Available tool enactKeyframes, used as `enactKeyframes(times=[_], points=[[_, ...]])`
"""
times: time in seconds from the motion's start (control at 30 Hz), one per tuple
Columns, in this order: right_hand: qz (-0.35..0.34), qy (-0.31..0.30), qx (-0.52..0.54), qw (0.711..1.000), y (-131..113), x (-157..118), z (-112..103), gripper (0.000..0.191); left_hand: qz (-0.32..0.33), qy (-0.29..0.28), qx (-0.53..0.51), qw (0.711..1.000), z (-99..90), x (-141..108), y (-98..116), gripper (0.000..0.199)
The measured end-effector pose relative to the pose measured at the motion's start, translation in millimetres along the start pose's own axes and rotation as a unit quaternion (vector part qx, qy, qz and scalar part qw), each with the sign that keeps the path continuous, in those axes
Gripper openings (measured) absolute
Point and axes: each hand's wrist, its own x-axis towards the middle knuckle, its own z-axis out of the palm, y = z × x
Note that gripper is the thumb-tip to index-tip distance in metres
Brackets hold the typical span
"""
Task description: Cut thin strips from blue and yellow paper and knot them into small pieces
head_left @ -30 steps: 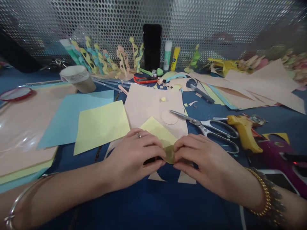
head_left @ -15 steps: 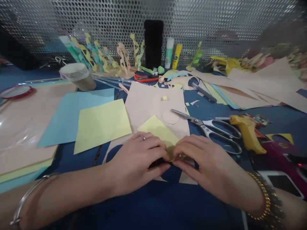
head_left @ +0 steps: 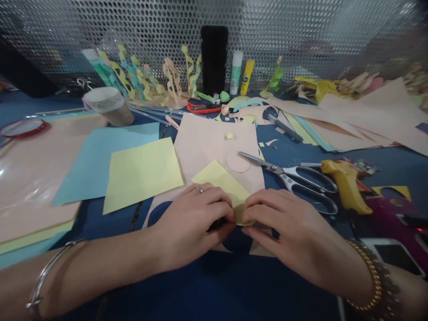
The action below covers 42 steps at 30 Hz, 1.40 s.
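Between my hands lies a yellow sheet of paper (head_left: 220, 178), set cornerwise, its near edge pinched at the fingertips. My left hand (head_left: 200, 218) grips the paper's near edge from the left, thumb below and fingers above. My right hand (head_left: 279, 223) pinches the same edge from the right, close to the left fingertips. The fingers hide part of the edge. Under the paper is a pale pink sheet (head_left: 207, 133) with a circle outlined on it. Metal scissors (head_left: 277, 171) rest partly on that sheet, blades pointing left, beyond my right hand.
A second yellow sheet (head_left: 143, 174) overlaps a blue sheet (head_left: 90, 160) at left. A paper cup (head_left: 115, 111), a phone (head_left: 214, 60), glue sticks (head_left: 236, 73) and curled paper decorations (head_left: 143, 82) stand at the back. A yellow glue gun (head_left: 346, 183) lies at right.
The hands stay at the paper's near edge. My right fingertips have shifted very slightly to the right, and the left thumb is drawn in a little.
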Motion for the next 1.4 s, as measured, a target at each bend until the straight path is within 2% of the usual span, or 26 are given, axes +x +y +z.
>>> enactKeyframes(times=[0.43, 0.6, 0.93, 1.23, 1.4], points=[[-0.006, -0.021, -0.025, 0.999, 0.2, -2.9, 2.6, 0.007, 0.033, 0.006, 0.01, 0.999, -2.3, 0.1, 1.0, 0.003], [-0.02, -0.021, -0.034, 0.999, 0.4, -2.8, 2.5, 0.008, 0.028, 0.004, 0.014, 1.0, -0.8, 0.0, -0.3, 0.005], [0.006, -0.038, -0.012, 0.999, -1.4, -3.3, 1.6, 0.006, 0.024, 0.005, 0.009, 1.0, -1.7, 0.3, 1.6, 0.006], [-0.001, -0.033, -0.012, 0.999, -0.7, -3.4, 2.6, 0.009, 0.04, 0.013, 0.003, 0.999, 0.5, -0.8, 1.8, 0.005], [-0.005, -0.023, -0.026, 0.999, -2.6, -4.0, 2.6, 0.007, 0.04, -0.002, 0.007, 0.999, 1.6, 0.1, 2.7, 0.008]])
